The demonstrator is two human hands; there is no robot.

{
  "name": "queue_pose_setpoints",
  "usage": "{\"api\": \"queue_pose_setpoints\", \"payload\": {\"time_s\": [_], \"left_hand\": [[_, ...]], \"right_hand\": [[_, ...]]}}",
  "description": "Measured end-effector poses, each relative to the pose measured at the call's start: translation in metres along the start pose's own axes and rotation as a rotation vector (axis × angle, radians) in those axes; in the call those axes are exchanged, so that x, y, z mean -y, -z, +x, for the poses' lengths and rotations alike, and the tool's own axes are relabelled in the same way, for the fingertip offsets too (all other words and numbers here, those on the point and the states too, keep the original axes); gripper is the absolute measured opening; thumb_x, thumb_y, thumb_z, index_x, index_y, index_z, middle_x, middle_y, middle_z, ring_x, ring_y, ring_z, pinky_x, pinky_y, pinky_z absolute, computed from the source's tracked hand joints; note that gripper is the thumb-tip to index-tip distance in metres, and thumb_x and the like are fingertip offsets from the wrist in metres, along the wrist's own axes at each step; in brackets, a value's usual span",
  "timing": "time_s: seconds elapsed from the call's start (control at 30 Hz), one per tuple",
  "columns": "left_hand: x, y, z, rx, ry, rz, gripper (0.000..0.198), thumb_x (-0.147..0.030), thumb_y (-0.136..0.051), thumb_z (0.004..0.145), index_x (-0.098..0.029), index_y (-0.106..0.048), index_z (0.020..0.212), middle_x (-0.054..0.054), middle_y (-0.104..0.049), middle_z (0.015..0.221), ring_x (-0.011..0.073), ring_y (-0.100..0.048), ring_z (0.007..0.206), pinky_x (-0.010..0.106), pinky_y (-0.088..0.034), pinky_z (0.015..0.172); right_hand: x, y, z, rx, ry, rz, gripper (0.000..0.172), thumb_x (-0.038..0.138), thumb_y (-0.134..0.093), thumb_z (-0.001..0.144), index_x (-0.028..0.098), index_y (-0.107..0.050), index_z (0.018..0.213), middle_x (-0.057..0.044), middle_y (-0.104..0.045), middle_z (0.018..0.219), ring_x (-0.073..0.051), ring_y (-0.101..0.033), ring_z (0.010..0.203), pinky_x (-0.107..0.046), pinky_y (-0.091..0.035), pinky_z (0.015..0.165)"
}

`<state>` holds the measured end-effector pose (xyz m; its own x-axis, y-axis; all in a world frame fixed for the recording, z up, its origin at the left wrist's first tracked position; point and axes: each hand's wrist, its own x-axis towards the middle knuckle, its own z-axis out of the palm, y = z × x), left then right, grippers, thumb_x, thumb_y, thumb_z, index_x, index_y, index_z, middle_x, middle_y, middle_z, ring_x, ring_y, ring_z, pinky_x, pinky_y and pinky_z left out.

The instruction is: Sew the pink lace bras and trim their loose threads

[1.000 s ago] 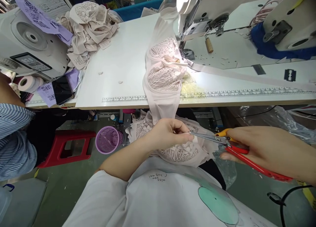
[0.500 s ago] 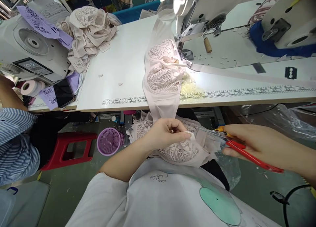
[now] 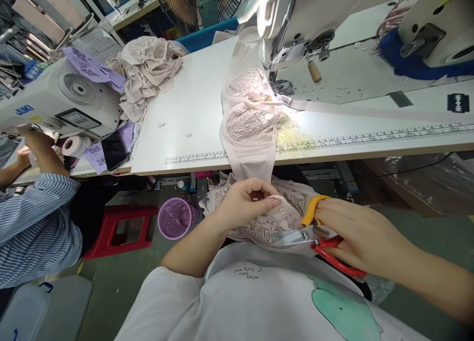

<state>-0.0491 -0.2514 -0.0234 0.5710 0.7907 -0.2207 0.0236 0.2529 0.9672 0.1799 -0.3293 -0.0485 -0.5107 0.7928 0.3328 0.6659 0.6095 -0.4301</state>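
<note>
My left hand [image 3: 249,202] pinches the edge of a pale pink lace bra [image 3: 264,230] in my lap, thumb against fingers. In my right hand [image 3: 355,232] is a pair of scissors [image 3: 296,237] with one yellow and one red handle loop. Their metal blades lie over the lace, pointing left below my left hand. Another pale lace bra [image 3: 252,126] runs from the sewing machine needle area down over the table edge toward my left hand. A light elastic strip [image 3: 351,108] trails right from the machine.
The sewing machine [image 3: 333,15] stands over the table [image 3: 185,108], which has a printed ruler along its front edge. A heap of lace garments [image 3: 151,69] lies at the back left. Below are a purple basket [image 3: 177,218] and red stool [image 3: 118,232]; a striped-sleeved co-worker [image 3: 40,217] sits left.
My right hand has brought the scissors left and down over the lace, with the blades lower than before. My left hand keeps its pinch. The camera view has shifted slightly left.
</note>
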Motion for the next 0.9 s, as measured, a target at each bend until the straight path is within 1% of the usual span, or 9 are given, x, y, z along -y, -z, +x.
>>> {"api": "queue_pose_setpoints", "payload": {"time_s": [0.1,0.23,0.4,0.53,0.63,0.7,0.77,0.83,0.9], "left_hand": [[0.001,0.001,-0.002,-0.041,-0.004,0.023,0.047,-0.055,-0.083,0.067,-0.012,-0.067,0.077,-0.001,-0.056,0.066,0.007,-0.05,0.059,0.022,-0.04,0.055],[0.003,0.002,-0.005,-0.062,0.003,0.038,0.045,-0.051,-0.084,0.066,-0.012,-0.067,0.08,-0.001,-0.056,0.068,0.0074,-0.049,0.061,0.022,-0.041,0.058],[0.004,0.005,-0.007,-0.076,0.024,0.087,0.038,-0.043,-0.083,0.068,-0.013,-0.067,0.082,-0.001,-0.055,0.069,0.0082,-0.05,0.063,0.023,-0.041,0.06],[0.005,0.009,-0.01,-0.079,0.069,0.122,0.035,-0.039,-0.084,0.069,-0.013,-0.068,0.086,-0.002,-0.053,0.068,0.0078,-0.048,0.063,0.022,-0.039,0.06],[0.007,0.012,-0.012,-0.043,0.11,0.149,0.036,-0.047,-0.074,0.078,-0.013,-0.069,0.091,0.0,-0.056,0.071,0.0087,-0.049,0.062,0.023,-0.04,0.059],[0.009,0.013,-0.011,-0.014,0.086,0.259,0.035,-0.048,-0.064,0.087,-0.014,-0.07,0.094,0.003,-0.062,0.079,0.0105,-0.052,0.065,0.024,-0.043,0.061],[0.012,0.014,-0.009,0.015,0.006,0.449,0.028,-0.041,-0.06,0.09,-0.015,-0.071,0.09,0.005,-0.065,0.084,0.0138,-0.057,0.074,0.026,-0.046,0.069],[0.014,0.015,-0.008,0.028,-0.098,0.617,0.021,-0.033,-0.061,0.088,-0.016,-0.069,0.079,0.005,-0.066,0.081,0.0169,-0.058,0.08,0.03,-0.047,0.078],[0.013,0.02,-0.01,0.0,-0.17,0.669,0.025,-0.032,-0.06,0.086,-0.017,-0.064,0.068,0.004,-0.062,0.071,0.0174,-0.057,0.077,0.031,-0.045,0.078]], "right_hand": [[0.002,-0.005,0.0,-0.047,0.042,-0.026,0.021,0.012,-0.042,0.091,0.025,-0.042,0.074,-0.001,-0.052,0.066,-0.018,-0.052,0.06,-0.028,-0.041,0.053],[0.0,-0.01,-0.005,-0.119,-0.029,-0.129,0.019,0.02,-0.046,0.094,0.024,-0.045,0.076,-0.004,-0.056,0.072,-0.02,-0.055,0.065,-0.03,-0.042,0.054],[0.005,-0.012,-0.005,-0.001,0.011,-0.134,0.02,0.013,-0.048,0.089,0.025,-0.044,0.073,0.0,-0.053,0.064,-0.017,-0.054,0.057,-0.028,-0.039,0.05],[0.013,-0.008,-0.001,-0.059,0.05,-0.115,0.022,0.007,-0.043,0.08,0.026,-0.04,0.069,0.001,-0.049,0.059,-0.016,-0.05,0.051,-0.028,-0.036,0.047],[0.014,-0.011,-0.003,-0.07,0.059,-0.143,0.024,0.005,-0.042,0.078,0.026,-0.04,0.067,0.001,-0.048,0.057,-0.017,-0.049,0.05,-0.029,-0.037,0.047],[0.013,-0.014,-0.008,-0.063,0.062,-0.128,0.024,0.004,-0.042,0.077,0.026,-0.042,0.068,-0.002,-0.056,0.063,-0.019,-0.057,0.058,-0.031,-0.042,0.051],[0.014,-0.016,-0.012,-0.063,0.074,-0.091,0.024,0.002,-0.042,0.076,0.025,-0.049,0.075,-0.007,-0.067,0.083,-0.022,-0.066,0.078,-0.033,-0.05,0.063],[0.018,-0.015,-0.014,-0.063,0.096,-0.026,0.031,0.0,-0.042,0.075,0.024,-0.057,0.087,-0.011,-0.07,0.107,-0.024,-0.067,0.101,-0.036,-0.055,0.078],[0.022,-0.009,-0.016,-0.063,0.06,0.018,0.034,0.001,-0.041,0.076,0.026,-0.06,0.089,-0.008,-0.071,0.111,-0.022,-0.068,0.104,-0.035,-0.057,0.08]]}}
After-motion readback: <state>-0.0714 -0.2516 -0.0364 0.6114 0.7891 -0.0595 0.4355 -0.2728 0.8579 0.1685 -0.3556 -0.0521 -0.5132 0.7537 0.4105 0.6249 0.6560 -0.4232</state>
